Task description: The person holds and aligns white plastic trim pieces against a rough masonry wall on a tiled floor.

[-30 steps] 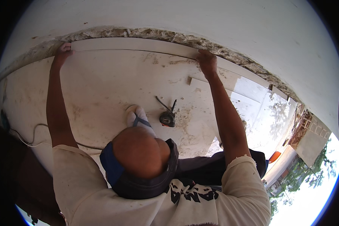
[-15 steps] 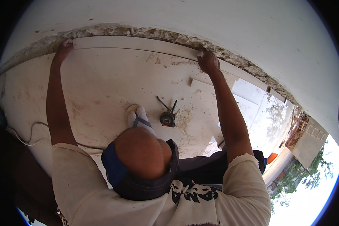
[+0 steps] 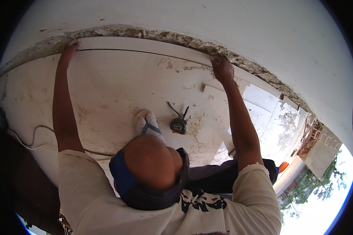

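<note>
A long pale tile strip (image 3: 145,46) lies along the foot of the wall, beside a rough chipped groove (image 3: 172,38). My left hand (image 3: 70,49) is closed on its left end, fingers curled at the edge. At its right end my right hand (image 3: 223,68) is closed too, fingers bent over the strip and partly hiding that end. A thin dark gap shows between the strip and the floor tiles, plainest towards the left.
On the dusty floor (image 3: 106,86) between my arms sit a black tape measure (image 3: 178,125) and a dark pencil-like stick (image 3: 186,111). A cut tile piece (image 3: 213,91) lies near my right forearm. A cable (image 3: 35,133) runs at the left. My bare knee and sandalled foot (image 3: 151,123) are below.
My right hand has shifted slightly right, and its fingers now bend over the strip's end. My left hand stays at the left end. The whole view has moved a little.
</note>
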`<state>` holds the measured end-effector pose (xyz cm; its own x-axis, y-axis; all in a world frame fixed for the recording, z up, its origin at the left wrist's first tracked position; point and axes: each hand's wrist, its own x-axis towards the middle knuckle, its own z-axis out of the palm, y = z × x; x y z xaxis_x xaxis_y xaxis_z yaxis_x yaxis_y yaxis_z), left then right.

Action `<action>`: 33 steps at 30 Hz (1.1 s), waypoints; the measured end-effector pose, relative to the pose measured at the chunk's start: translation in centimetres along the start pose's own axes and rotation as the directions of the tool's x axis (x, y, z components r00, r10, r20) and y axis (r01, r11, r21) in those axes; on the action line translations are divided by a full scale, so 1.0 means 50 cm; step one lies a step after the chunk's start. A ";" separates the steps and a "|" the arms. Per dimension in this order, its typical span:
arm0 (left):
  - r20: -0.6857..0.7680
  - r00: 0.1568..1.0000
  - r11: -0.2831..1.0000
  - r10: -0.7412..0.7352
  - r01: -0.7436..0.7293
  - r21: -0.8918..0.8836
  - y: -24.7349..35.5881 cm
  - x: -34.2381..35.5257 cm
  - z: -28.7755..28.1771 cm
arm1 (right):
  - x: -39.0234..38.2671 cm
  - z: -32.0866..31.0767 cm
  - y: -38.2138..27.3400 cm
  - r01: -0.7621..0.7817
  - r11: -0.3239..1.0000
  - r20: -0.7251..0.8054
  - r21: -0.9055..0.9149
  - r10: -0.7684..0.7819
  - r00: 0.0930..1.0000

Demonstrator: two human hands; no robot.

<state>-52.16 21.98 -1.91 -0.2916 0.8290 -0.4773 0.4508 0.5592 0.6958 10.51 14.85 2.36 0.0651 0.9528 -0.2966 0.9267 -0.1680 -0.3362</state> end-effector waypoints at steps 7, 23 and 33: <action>0.037 0.998 0.909 0.045 -0.026 -0.417 -0.028 -0.015 -0.013 | -0.025 0.004 -0.010 0.031 0.998 -0.163 -0.051 -0.040 0.986; -0.043 0.999 0.475 0.021 -0.048 -0.879 -0.021 -0.066 0.054 | -0.036 0.027 0.006 0.135 0.986 -0.181 -0.097 -0.151 0.972; -0.118 0.985 0.495 -0.125 -0.041 -0.868 -0.003 -0.082 0.040 | -0.035 0.028 -0.002 0.118 0.987 -0.150 0.111 -0.101 0.984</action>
<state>-49.33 18.47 -1.10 -0.4428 0.7485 -0.4937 -0.4971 0.2533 0.8299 9.77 12.86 1.69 0.0256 0.9920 -0.1239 0.8812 -0.0809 -0.4658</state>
